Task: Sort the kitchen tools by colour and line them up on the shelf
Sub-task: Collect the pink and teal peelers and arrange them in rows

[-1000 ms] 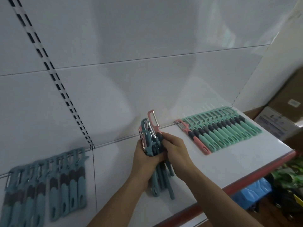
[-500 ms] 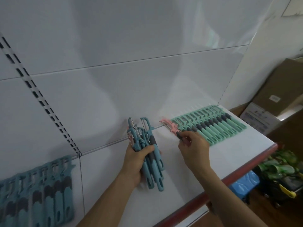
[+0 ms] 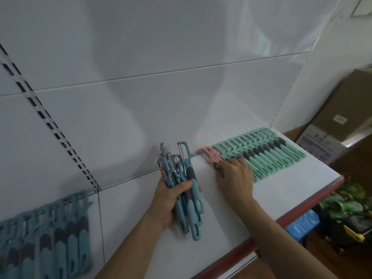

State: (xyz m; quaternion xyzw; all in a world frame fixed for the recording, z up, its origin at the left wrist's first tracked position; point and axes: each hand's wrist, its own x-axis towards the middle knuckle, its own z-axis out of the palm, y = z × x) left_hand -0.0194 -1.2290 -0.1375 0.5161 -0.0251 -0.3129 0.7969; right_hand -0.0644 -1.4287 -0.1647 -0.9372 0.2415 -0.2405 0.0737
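Note:
My left hand [image 3: 170,200] grips a bundle of peelers [image 3: 182,182], mostly blue with dark grips and one pink one at its left side, held upright over the white shelf [image 3: 231,214]. My right hand [image 3: 236,178] lies flat on the handles of the pink peelers [image 3: 209,156], pressing them against the left end of the mint-green row [image 3: 269,154]. That row lies side by side along the shelf's back right. A row of blue peelers [image 3: 50,236] lies at the lower left. The pink handles are hidden under my right hand.
The shelf has a red front edge [image 3: 271,224] and a white back panel with a slotted upright [image 3: 50,125]. Cardboard boxes [image 3: 342,117] stand to the right. Blue and green goods [image 3: 342,216] sit below the shelf at the right.
My right hand took a pink peeler out of the bundle, carried it right and laid it beside the first pink one at the green row's left end. The bundle dropped slightly.

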